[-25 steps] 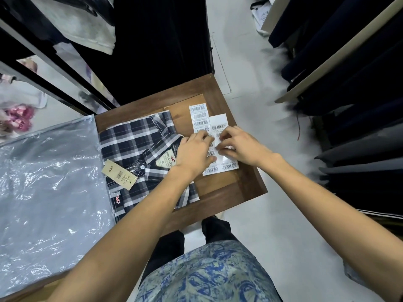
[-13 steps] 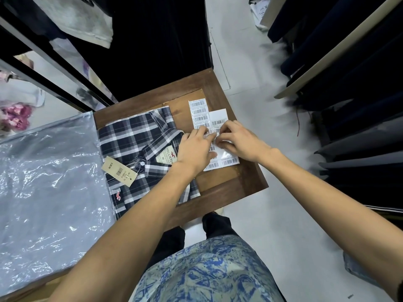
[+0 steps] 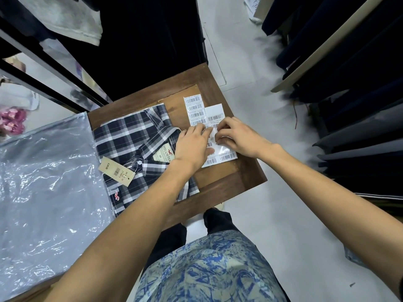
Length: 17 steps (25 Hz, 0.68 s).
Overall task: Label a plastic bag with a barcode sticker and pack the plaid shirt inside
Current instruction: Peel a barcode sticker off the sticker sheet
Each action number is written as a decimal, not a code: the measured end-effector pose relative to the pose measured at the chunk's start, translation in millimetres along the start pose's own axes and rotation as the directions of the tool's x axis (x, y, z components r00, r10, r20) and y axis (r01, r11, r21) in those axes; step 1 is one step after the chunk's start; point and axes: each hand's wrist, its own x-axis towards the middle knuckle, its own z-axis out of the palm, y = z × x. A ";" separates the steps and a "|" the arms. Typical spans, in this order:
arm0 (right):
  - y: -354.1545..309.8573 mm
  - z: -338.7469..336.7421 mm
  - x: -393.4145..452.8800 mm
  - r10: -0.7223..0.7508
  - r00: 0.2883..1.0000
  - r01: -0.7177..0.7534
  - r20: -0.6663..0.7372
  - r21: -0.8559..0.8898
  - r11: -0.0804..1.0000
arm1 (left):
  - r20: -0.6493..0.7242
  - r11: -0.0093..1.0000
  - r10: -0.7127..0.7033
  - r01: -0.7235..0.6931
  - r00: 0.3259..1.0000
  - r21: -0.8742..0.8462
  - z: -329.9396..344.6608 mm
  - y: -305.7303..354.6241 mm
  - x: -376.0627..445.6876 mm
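A folded navy-and-white plaid shirt point(image 3: 130, 144) with a tan price tag point(image 3: 115, 171) lies on a small wooden table point(image 3: 220, 188). To its right lie white barcode sticker sheets point(image 3: 214, 118). My left hand point(image 3: 192, 147) presses flat on the sheet beside the shirt's collar. My right hand point(image 3: 236, 136) pinches a small white sticker corner lifted off the sheet, just right of my left fingertips. A clear plastic bag point(image 3: 48, 192) lies flat to the left of the shirt.
Dark garments hang on a rack point(image 3: 349, 83) at the right. A black-framed glass shelf point(image 3: 43, 68) and dark cloth stand behind the table. Pink items point(image 3: 12, 123) sit at the far left. Light floor point(image 3: 272, 214) runs between table and rack.
Both hands shifted slightly up the sticker sheet. My right fingers have pulled a sticker edge up from the sheet. The shirt and bag have not moved.
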 end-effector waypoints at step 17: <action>2.1 -5.6 -11.3 0.071 0.997 -0.071 0.009 0.114 0.991 | -0.050 0.983 -0.003 -0.007 0.999 -0.186 2.8 7.4 -10.0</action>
